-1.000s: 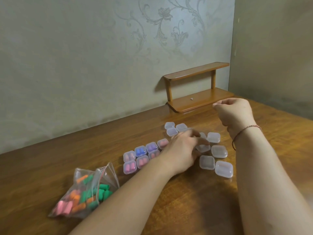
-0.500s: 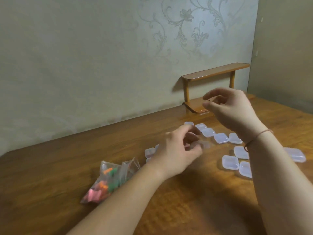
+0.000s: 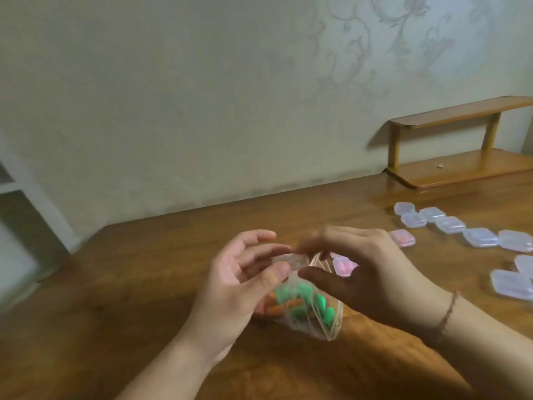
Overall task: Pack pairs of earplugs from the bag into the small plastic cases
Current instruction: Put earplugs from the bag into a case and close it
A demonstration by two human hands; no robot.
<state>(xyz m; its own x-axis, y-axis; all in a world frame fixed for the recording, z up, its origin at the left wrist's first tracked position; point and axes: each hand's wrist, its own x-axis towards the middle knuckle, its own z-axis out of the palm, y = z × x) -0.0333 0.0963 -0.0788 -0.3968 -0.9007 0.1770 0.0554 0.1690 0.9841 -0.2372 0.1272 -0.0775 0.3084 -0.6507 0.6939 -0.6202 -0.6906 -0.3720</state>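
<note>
In the head view, both hands meet over the middle of the wooden surface, just above a clear plastic bag that lies there. The bag holds green earplugs and orange earplugs; its mouth points up toward the hands.

The left hand has its palm turned inward, and its thumb and fingers pinch a small clear plastic case from the left. The right hand comes in from the other side, its fingers curled over the top of the same case and its thumb below, near the bag's opening. Motion blur smears the spot where the 2 hands meet, so whether the case is open or closed cannot be told. A thin bracelet circles the right wrist.

Just behind the right hand, a case with pink earplugs sits on the surface, partly hidden, and another pink-filled case lies farther right. Beyond that, a loose row of empty clear cases runs toward the right edge, with more at the far right.

A small wooden shelf stands on the surface against the patterned wall.
</note>
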